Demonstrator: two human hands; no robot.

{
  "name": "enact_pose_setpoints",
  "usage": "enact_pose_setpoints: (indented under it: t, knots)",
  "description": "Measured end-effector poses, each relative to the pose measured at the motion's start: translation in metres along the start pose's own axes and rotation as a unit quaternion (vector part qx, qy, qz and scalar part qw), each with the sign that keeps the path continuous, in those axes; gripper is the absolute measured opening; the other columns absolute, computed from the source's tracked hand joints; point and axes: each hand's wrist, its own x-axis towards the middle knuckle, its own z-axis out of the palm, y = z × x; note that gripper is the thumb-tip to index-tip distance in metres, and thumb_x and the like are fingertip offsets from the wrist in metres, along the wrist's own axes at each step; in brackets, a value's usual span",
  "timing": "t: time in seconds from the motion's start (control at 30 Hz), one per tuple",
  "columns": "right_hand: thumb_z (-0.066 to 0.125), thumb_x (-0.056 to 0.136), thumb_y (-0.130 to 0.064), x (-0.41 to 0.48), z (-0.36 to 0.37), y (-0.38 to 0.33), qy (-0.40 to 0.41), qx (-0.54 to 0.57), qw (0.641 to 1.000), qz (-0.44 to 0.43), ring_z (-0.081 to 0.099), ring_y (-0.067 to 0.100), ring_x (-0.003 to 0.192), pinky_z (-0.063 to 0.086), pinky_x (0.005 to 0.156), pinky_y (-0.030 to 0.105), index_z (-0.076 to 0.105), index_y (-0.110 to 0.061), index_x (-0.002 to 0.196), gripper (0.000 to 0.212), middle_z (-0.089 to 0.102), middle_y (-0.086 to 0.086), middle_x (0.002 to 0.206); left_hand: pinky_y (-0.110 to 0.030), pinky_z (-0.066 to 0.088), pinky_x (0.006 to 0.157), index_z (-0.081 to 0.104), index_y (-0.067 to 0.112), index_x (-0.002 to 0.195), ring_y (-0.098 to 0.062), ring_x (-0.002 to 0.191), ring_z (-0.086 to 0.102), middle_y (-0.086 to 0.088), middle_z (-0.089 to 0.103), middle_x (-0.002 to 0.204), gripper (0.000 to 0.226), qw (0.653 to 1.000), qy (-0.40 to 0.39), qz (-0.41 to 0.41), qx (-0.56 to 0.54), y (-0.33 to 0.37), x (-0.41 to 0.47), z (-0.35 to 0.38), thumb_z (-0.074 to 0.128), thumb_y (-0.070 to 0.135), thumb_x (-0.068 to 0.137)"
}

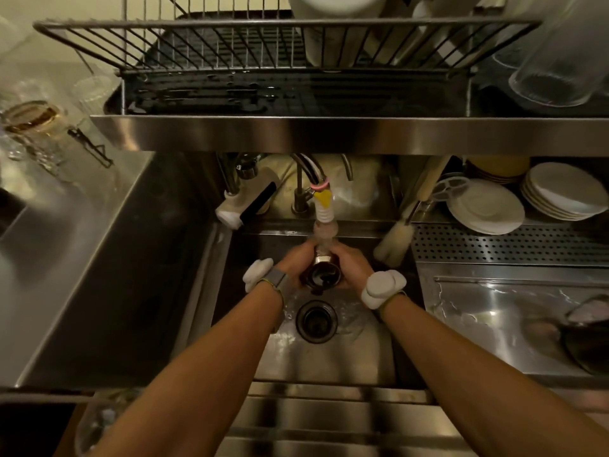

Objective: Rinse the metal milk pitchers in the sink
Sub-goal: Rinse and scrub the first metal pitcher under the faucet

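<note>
The person is holding one small metal milk pitcher (320, 274) with both hands over the sink (329, 361), close to the sink's back edge and about in the middle of its width. The left hand (294, 262) is wrapping the pitcher from the left side, with the fingers curled round its wall. The right hand (351, 263) is doing the same from the right side, so the two hands are closing round the pitcher together. How the fingertips are lying behind the pitcher I cannot tell. The open mouth of the pitcher is facing up toward the camera, and its inside is looking dark and shiny.

The tap hose (324, 222) is hanging down from the back edge, and its end is standing just above the pitcher, between the two hands. The drain (316, 321) is lying below the hands, in the middle of the sink floor, and the steel around it is looking wet.

A white brush (395, 239) is leaning at the back right corner of the sink. White plates (487, 206) are standing behind the right edge.
</note>
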Motion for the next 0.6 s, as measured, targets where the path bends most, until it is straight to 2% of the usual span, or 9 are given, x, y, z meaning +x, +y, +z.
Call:
enact_pose_setpoints:
  t: [0.03,0.1,0.17,0.23,0.33,0.4,0.47,0.53,0.6]
  knots:
    - [0.055,0.091,-0.037,0.0,-0.003,0.001,-0.012,0.001,1.0,-0.007,0.064,0.028,0.101,0.051,0.091,0.047,0.065,-0.027,0.105,0.019,0.065,0.013,0.116,-0.045,0.052,0.093,0.062,0.006,0.111,-0.032,0.102,0.064,-0.019,0.067,0.108,0.041,1.0,-0.007,-0.012,-0.006,-0.001,0.0,0.002,0.046,0.04,0.094]
    - [0.056,0.089,-0.04,-0.001,-0.008,0.001,-0.027,-0.008,1.0,-0.006,0.065,0.018,0.094,0.056,0.074,0.037,0.058,-0.032,0.115,0.027,0.065,0.004,0.112,-0.038,0.056,0.075,0.064,0.011,0.1,-0.027,0.086,0.068,-0.013,0.07,0.094,0.04,0.998,-0.037,-0.034,-0.023,0.0,-0.004,0.004,0.044,0.046,0.093]
    - [0.062,0.086,-0.038,-0.003,-0.013,0.0,-0.026,-0.028,0.999,-0.001,0.062,0.012,0.089,0.052,0.056,0.028,0.045,-0.029,0.126,0.045,0.059,-0.004,0.108,-0.031,0.056,0.06,0.064,0.015,0.094,-0.021,0.071,0.071,-0.008,0.074,0.08,0.037,0.997,-0.064,-0.042,-0.021,0.0,-0.003,0.003,0.044,0.045,0.092]
    - [0.073,0.077,-0.028,-0.005,-0.016,0.001,-0.023,-0.058,0.998,-0.013,0.058,0.013,0.092,0.051,0.051,0.024,0.033,-0.026,0.128,0.065,0.051,-0.004,0.112,-0.028,0.055,0.052,0.064,0.017,0.092,-0.017,0.062,0.071,-0.003,0.075,0.071,0.036,0.997,-0.062,-0.042,-0.01,0.002,-0.005,0.001,0.042,0.045,0.092]
    - [0.087,0.059,-0.013,-0.006,-0.017,0.0,-0.028,-0.131,0.988,-0.074,0.055,0.011,0.094,0.05,0.061,0.015,0.032,-0.022,0.124,0.085,0.05,0.002,0.116,-0.029,0.055,0.048,0.064,0.018,0.094,-0.018,0.062,0.071,-0.003,0.074,0.069,0.039,0.997,-0.055,-0.048,-0.022,0.005,-0.005,-0.001,0.04,0.049,0.093]
    - [0.091,0.051,-0.015,-0.006,-0.016,-0.001,-0.019,-0.176,0.978,-0.109,0.055,0.018,0.105,0.05,0.079,0.021,0.037,-0.017,0.13,0.096,0.05,0.007,0.122,-0.033,0.055,0.056,0.065,0.018,0.098,-0.021,0.075,0.068,-0.005,0.073,0.08,0.049,0.996,-0.048,-0.057,-0.045,0.006,-0.006,0.0,0.035,0.057,0.094]
    - [0.092,0.048,-0.016,-0.006,-0.013,-0.001,-0.001,-0.196,0.971,-0.139,0.053,0.021,0.111,0.049,0.09,0.03,0.038,-0.016,0.134,0.102,0.05,0.007,0.125,-0.037,0.054,0.065,0.064,0.015,0.11,-0.024,0.087,0.065,-0.01,0.07,0.096,0.059,0.995,-0.056,-0.059,-0.058,0.009,-0.007,-0.001,0.029,0.06,0.095]
    - [0.092,0.047,-0.016,-0.008,-0.014,0.002,0.017,-0.185,0.972,-0.146,0.054,0.019,0.109,0.048,0.089,0.029,0.033,-0.017,0.133,0.104,0.052,0.002,0.118,-0.045,0.055,0.071,0.06,0.016,0.116,-0.03,0.099,0.064,-0.013,0.067,0.106,0.062,0.995,-0.059,-0.07,-0.05,0.008,-0.007,-0.002,0.026,0.062,0.094]
    - [0.091,0.048,-0.017,-0.009,-0.013,0.005,0.031,-0.198,0.969,-0.147,0.057,0.019,0.104,0.047,0.083,0.027,0.031,-0.019,0.13,0.101,0.054,0.001,0.114,-0.046,0.057,0.065,0.06,0.016,0.11,-0.032,0.095,0.065,-0.012,0.066,0.104,0.064,0.994,-0.06,-0.087,-0.042,0.005,-0.007,-0.005,0.023,0.065,0.092]
